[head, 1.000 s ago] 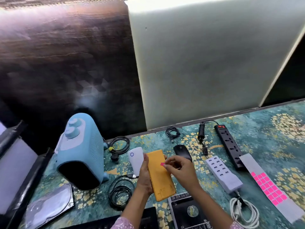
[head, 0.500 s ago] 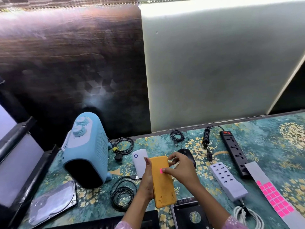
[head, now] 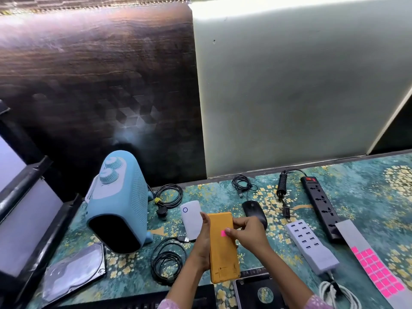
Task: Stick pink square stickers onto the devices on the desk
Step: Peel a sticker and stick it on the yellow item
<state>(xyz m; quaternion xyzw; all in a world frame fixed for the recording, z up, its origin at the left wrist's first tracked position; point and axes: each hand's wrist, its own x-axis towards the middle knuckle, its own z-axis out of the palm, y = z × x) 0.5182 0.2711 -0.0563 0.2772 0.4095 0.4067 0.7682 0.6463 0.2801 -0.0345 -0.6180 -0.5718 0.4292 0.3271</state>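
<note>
Pink square sticker [head: 223, 233] sits on the upper face of the yellow device [head: 223, 259]. The right hand [head: 248, 236] touches it with the thumb tip, fingers curled round the device's right edge. The left hand [head: 201, 247] grips the left edge. The sticker sheet [head: 376, 273] lies on the tabletop [head: 367, 197], well apart to the right.

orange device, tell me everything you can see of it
Flat, matte orange device with rounded corners and small print near its close end, held over the desk, pointing away from the person. The left hand grips its left edge; the right hand holds its far right edge, thumb on a pink sticker on its face.
</note>
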